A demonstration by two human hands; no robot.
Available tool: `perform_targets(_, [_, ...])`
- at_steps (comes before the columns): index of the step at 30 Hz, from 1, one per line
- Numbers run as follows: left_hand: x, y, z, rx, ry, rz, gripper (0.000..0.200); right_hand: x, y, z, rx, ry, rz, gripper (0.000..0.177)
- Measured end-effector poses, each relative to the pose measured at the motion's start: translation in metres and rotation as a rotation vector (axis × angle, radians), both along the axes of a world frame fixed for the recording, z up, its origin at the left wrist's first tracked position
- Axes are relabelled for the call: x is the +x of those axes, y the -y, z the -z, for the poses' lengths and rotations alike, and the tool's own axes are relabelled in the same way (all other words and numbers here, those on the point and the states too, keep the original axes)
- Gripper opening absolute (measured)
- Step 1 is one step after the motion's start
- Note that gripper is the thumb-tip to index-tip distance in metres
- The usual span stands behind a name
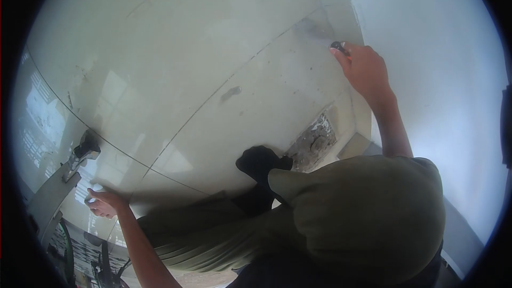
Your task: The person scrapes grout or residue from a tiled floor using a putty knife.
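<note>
At the upper right, my right hand (365,69) is closed on a small dark tool (337,47), held just above the tiled floor (266,106) close to the white wall (426,74). Part of the tool is hidden by my fingers. My left hand (104,202) is at the lower left with curled fingers round a small pale object (96,188), too unclear to name. A rough patch of broken floor (316,141) shows between my right forearm and a dark shoe (261,162).
A metal leg with a dark foot (85,149) stands on the floor at the left, near my left hand. Dark and green metal parts (104,266) are at the lower left. A grey smudge (231,94) marks the middle tile.
</note>
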State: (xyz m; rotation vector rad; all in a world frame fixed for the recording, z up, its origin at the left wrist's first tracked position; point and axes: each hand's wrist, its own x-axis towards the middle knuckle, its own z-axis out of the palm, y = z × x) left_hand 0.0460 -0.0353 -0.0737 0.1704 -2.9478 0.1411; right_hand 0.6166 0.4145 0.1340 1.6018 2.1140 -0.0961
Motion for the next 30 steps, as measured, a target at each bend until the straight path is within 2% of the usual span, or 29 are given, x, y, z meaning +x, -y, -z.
perform_targets(3, [-0.001,-0.006,-0.002,0.006,0.005,0.000,0.088,0.001,-0.001,-0.004,-0.060,-0.033,0.009,0.044])
perform_targets(5, [0.005,-0.010,-0.006,0.045,-0.031,0.033,0.088,0.011,0.014,0.010,0.002,-0.098,0.049,0.047])
perform_targets(8, [-0.003,-0.003,-0.003,0.008,0.026,-0.021,0.088,-0.001,0.000,0.002,0.019,-0.010,0.060,0.048])
perform_targets(12, [0.002,-0.008,-0.006,0.027,0.003,0.002,0.089,0.010,-0.015,0.015,0.113,-0.064,0.079,0.048])
perform_targets(15, [0.002,-0.008,-0.006,0.050,-0.027,0.033,0.089,-0.007,0.016,0.008,-0.020,-0.017,0.073,0.048])
perform_targets(18, [0.004,-0.007,-0.006,0.024,0.010,0.001,0.089,0.000,0.013,0.005,0.032,-0.040,0.017,0.047])
perform_targets(21, [0.007,-0.015,-0.011,0.028,0.016,0.007,0.089,0.002,-0.010,0.000,0.004,0.059,0.135,0.045])
perform_targets(24, [0.008,-0.014,-0.010,0.043,0.007,0.008,0.090,-0.005,0.014,0.002,0.022,0.058,0.028,0.045])
perform_targets(30, [0.009,-0.017,-0.012,0.055,0.000,0.033,0.089,0.006,-0.005,0.002,0.021,0.009,0.084,0.046])
